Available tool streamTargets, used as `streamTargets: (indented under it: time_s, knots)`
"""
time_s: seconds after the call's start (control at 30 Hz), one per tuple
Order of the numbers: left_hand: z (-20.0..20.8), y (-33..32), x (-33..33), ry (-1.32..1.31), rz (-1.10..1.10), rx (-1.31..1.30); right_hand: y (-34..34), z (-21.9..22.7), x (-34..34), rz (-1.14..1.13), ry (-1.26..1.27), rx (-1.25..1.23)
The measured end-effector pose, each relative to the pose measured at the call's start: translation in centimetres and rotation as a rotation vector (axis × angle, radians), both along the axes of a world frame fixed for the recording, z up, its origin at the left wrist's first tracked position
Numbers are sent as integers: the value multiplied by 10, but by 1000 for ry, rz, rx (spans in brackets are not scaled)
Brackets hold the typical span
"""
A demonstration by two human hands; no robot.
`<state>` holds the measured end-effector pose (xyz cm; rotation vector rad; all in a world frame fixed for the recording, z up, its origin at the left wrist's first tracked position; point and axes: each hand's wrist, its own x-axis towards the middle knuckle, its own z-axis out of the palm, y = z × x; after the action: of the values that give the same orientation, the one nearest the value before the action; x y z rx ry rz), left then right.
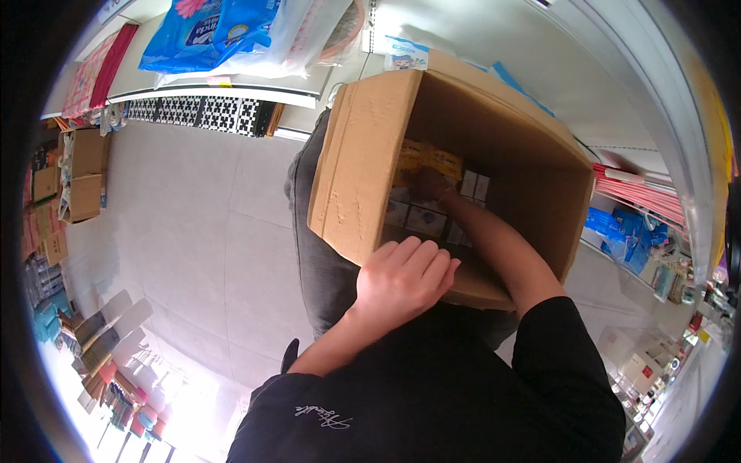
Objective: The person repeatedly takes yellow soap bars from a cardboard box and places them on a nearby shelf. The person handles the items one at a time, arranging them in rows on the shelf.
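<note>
A large open cardboard box (363, 158) leans over my lap, its mouth facing me. My left hand (405, 274) is closed at the near left corner, its fingers curled over the box edge. My right arm reaches deep inside, where my right hand (431, 185) is in shadow against the yellow packs (444, 162). Its fingers are too dark to make out, so whether it grips a pack I cannot tell. Several small white cartons (426, 221) lie below and beside that hand, and some stand at its right (475, 185).
Shelving holds a blue plastic pack (208, 35) at upper left and blue packages (629, 231) at right. Red-edged flat goods (641, 193) stick out on the right. Cardboard boxes (83, 174) stand on the far left beside the pale tiled floor (193, 224).
</note>
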<state>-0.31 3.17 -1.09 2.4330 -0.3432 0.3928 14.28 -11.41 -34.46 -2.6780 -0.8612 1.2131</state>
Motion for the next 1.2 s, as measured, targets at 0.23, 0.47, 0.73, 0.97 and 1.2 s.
streamTargets:
  time_s: [0.23, 0.47, 0.73, 0.97, 1.2]
  knots:
    - [6, -2, 3, -14, -30, 52, 2, 101, 30, 94, 18, 109]
    - [9, -13, 5, -66, -13, 34, -39, 322, -11, -9, -71, 215]
    - [78, -67, 32, -39, -239, -330, -129, 342, -104, -501, -189, 550]
    - [190, -143, 125, -531, -524, -174, -125, 327, -125, -639, -286, 655]
    - [233, -242, 257, -338, -505, 119, -135, 319, -129, -661, -337, 722]
